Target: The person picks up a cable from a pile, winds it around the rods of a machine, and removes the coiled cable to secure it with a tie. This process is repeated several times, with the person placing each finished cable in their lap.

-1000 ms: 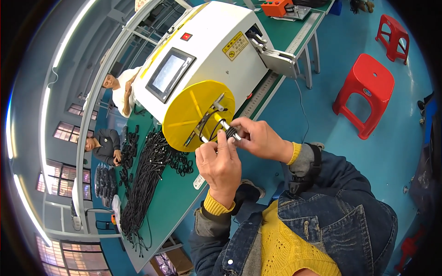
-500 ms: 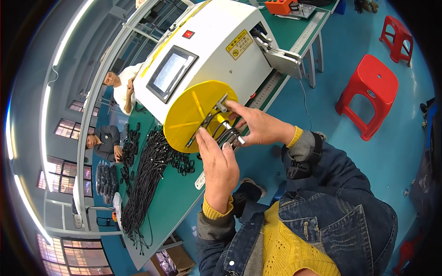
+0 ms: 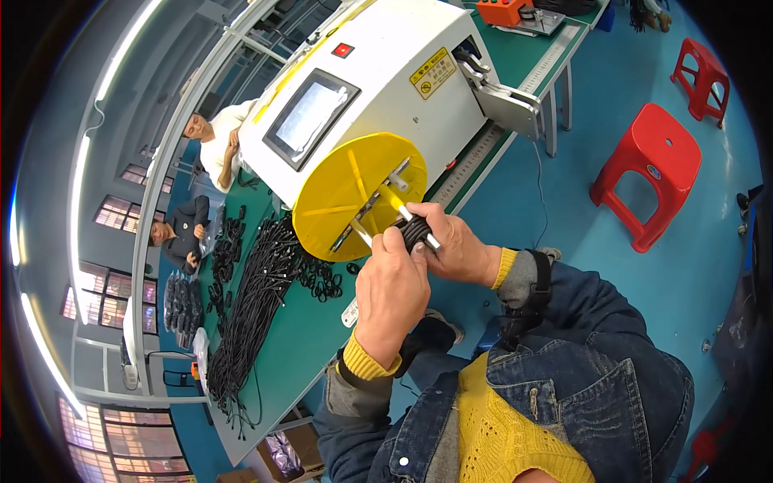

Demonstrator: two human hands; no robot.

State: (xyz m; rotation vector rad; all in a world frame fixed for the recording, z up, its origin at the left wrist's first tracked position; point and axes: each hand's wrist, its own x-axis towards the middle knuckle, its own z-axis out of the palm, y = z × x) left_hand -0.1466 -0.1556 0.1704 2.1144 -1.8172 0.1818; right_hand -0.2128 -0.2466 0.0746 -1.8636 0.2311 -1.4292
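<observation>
We pinch a coil of black cord [image 3: 415, 232] with our left hand [image 3: 392, 286] and our right hand [image 3: 463, 251], one on each side. The coil is at the shiny rods [image 3: 406, 213] that stick out from a round yellow plate [image 3: 332, 189]. Behind the plate is a big white machine [image 3: 386, 88]. It sits on a green counter [image 3: 282, 342], where a long heap of black cords [image 3: 251, 310] lies to our left.

pretty bright overall, tube lights [image 3: 127, 50] blazing at left, washed-out glare on the screen [image 3: 312, 119], heavy fisheye bend, black corners
</observation>
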